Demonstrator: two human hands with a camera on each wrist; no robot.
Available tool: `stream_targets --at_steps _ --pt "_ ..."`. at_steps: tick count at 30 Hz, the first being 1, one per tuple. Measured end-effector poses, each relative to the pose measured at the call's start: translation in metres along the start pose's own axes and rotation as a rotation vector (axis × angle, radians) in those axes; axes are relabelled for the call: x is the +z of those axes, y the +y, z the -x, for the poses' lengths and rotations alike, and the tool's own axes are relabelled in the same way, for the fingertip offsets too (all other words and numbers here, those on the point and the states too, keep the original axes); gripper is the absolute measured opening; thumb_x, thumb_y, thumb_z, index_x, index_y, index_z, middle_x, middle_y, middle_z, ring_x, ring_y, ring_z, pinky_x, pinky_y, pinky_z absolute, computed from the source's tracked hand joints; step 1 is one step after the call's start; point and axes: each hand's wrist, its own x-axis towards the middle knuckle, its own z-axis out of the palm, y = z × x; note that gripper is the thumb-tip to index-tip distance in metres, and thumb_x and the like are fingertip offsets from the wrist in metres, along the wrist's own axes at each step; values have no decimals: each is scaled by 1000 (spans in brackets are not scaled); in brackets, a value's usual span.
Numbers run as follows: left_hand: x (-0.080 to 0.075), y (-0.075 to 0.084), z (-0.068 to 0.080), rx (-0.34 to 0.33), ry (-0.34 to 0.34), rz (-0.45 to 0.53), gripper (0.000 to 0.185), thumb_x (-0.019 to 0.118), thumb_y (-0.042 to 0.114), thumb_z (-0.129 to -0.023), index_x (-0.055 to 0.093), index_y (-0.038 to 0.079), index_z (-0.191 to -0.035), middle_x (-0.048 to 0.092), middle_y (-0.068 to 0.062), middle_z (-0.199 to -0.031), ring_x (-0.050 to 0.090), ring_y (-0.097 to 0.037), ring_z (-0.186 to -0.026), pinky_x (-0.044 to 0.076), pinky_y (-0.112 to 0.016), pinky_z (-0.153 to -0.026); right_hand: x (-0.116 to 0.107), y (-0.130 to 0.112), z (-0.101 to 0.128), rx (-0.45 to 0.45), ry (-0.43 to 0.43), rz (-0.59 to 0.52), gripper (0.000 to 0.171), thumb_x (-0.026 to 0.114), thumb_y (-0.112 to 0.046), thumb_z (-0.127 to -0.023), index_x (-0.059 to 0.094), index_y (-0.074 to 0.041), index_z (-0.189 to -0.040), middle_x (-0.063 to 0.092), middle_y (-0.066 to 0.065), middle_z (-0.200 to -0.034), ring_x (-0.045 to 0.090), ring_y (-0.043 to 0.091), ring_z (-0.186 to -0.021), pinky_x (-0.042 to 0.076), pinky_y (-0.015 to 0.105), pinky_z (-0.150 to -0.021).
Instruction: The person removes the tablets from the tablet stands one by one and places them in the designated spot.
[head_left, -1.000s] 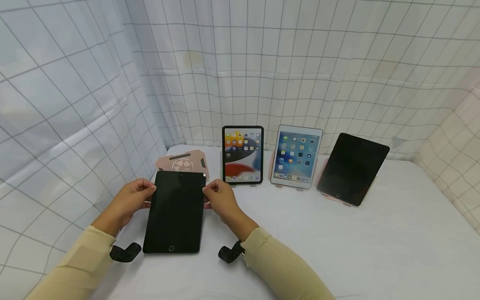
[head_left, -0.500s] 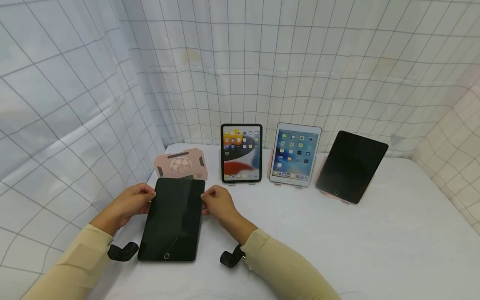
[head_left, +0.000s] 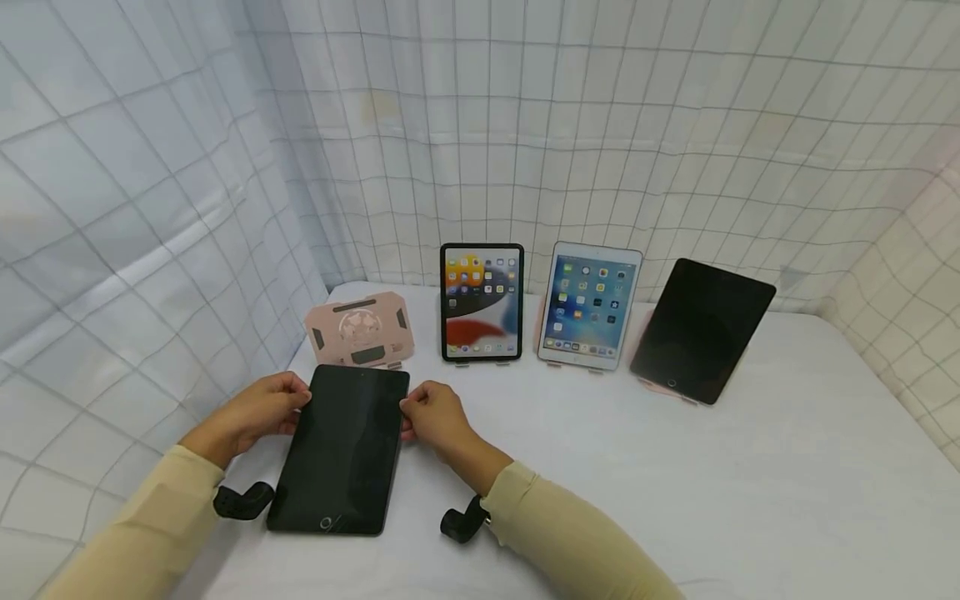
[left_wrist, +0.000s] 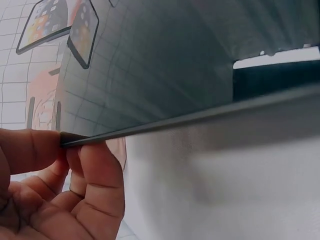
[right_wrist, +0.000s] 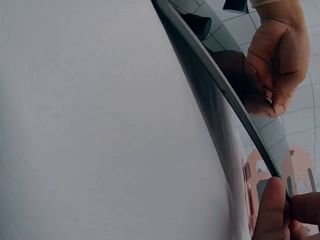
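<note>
While both hands grip its upper corners, the dark tablet (head_left: 341,450) lies screen-up near the front left of the white counter (head_left: 675,483), its far end lifted a little off the surface, as the left wrist view shows by the gap and shadow under its edge. The left hand (head_left: 251,412) pinches the tablet's left edge near the top, thumb on the glass and curled fingers (left_wrist: 102,185) below it. The right hand (head_left: 435,417) pinches the opposite edge near the top corner in the same way, with fingertips (right_wrist: 272,210) closed on the thin rim. Both sleeves are pale yellow, and a black wrist camera mount (head_left: 242,502) shows beside the tablet's lower left corner, with another (head_left: 461,522) under the right forearm. Just beyond the tablet stands an empty pink stand (head_left: 360,331), apart from it. To its right, along the back of the counter, a black-framed tablet (head_left: 482,302) with a lit home screen stands upright, then a white-framed tablet (head_left: 590,305) also lit, then a larger dark tablet (head_left: 701,329) leaning tilted on a pink stand, its screen off. A white cloth with a grey grid (head_left: 525,125) hangs behind and to the left of the counter.
</note>
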Motion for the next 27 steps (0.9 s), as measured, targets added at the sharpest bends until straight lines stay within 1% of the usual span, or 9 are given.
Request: stream_targets --at_steps 3,7,10,15,19,23,27 --pt "-1 0 -2 -6 -9 -20 13 41 6 -103 48 -3 -99 52 -10 -91 57 -20 -78 52 -34 -66 0 2 -1 8 3 22 11 62 -6 -97 60 -1 -87 59 7 -69 58 12 -53 57 28 -55" --pt "-1 -2 -5 -48 -19 -42 13 41 7 -103 48 -3 -100 52 -10 -92 57 -20 -78 51 -34 -66 1 5 -2 34 1 54 11 62 -5 -97 61 -1 -86 60 7 -68 58 11 -52 56 26 -54" --pt "0 -5 -6 -80 -10 -67 12 42 7 -103 48 -3 -100 51 -10 -91 56 -20 -78 51 -33 -66 2 5 -3 49 -5 65 11 62 -3 -96 61 -2 -86 60 7 -67 57 11 -51 55 25 -53" --pt "2 -8 -10 -90 14 -128 12 44 6 -101 50 -4 -98 49 -9 -85 52 -20 -76 51 -32 -65 3 2 -3 39 0 136 13 63 -4 -96 62 -3 -83 61 7 -63 57 11 -51 53 23 -50" --pt "3 -8 -12 -93 27 -178 11 46 4 -100 51 -5 -95 46 -6 -79 48 -19 -73 49 -30 -63 3 0 -4 50 1 205 16 64 -5 -95 63 -4 -80 63 7 -60 57 9 -48 50 19 -47" --pt "4 -7 -13 -103 39 -204 10 47 3 -99 53 -4 -94 47 -6 -78 49 -18 -72 49 -29 -62 3 -2 -7 84 -6 231 19 66 -7 -94 64 -5 -76 65 7 -58 56 8 -46 47 17 -45" --pt "5 -9 -14 -114 41 -211 10 48 2 -99 53 -2 -91 47 -5 -78 49 -17 -72 50 -28 -61 2 -3 -9 126 -13 234 21 68 -7 -93 63 -5 -73 66 8 -57 57 8 -46 46 16 -44"
